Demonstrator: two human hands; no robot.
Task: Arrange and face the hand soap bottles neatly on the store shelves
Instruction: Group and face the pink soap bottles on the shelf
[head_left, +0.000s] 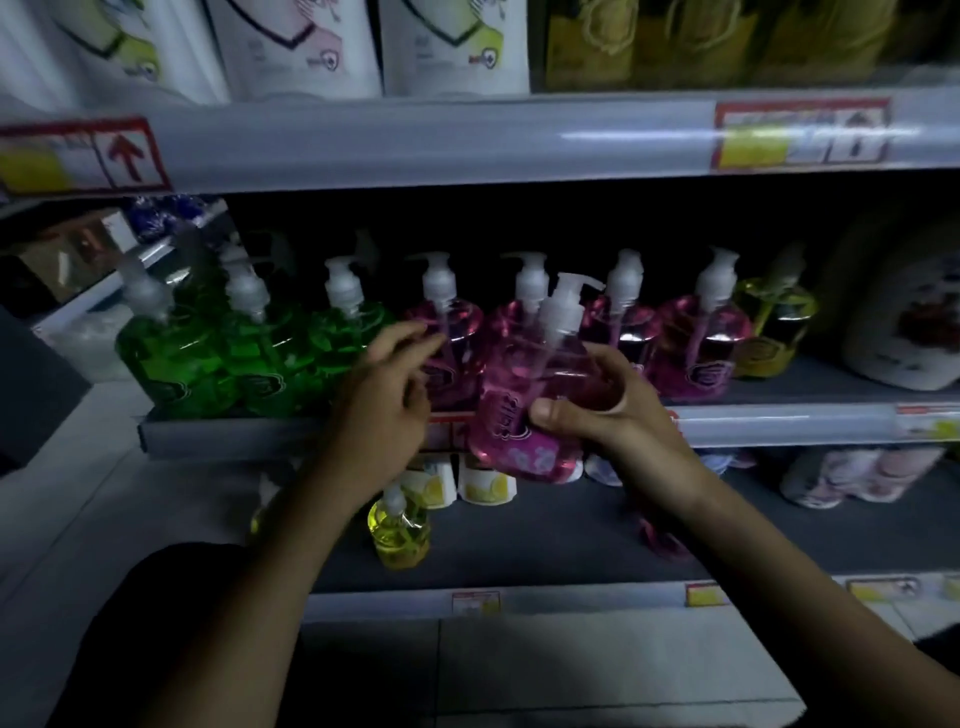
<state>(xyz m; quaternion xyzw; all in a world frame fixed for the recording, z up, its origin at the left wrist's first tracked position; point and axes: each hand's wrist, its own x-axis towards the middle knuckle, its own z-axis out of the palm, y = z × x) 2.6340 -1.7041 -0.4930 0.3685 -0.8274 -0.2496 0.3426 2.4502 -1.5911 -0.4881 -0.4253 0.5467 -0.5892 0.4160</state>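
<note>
My right hand (597, 410) wrapped around a pink pump soap bottle (530, 395), tilted, held in front of the middle shelf (234, 434), my left hand (384, 400) raised, fingers spread loose beside the shelved pink bottles (447, 332), gripping nothing

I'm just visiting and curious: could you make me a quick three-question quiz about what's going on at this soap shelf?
1. True or false: the right hand holds a green bottle.
2. What colour are the bottles at the left end of the middle shelf? A pink, B green, C blue.
3. Fill in: the left hand is ____, holding nothing.

Key: 1 false, it holds the pink bottle, lifted in front of the shelf edge. 2 B, the green bottles. 3 open, reaching towards the pink row.
</note>
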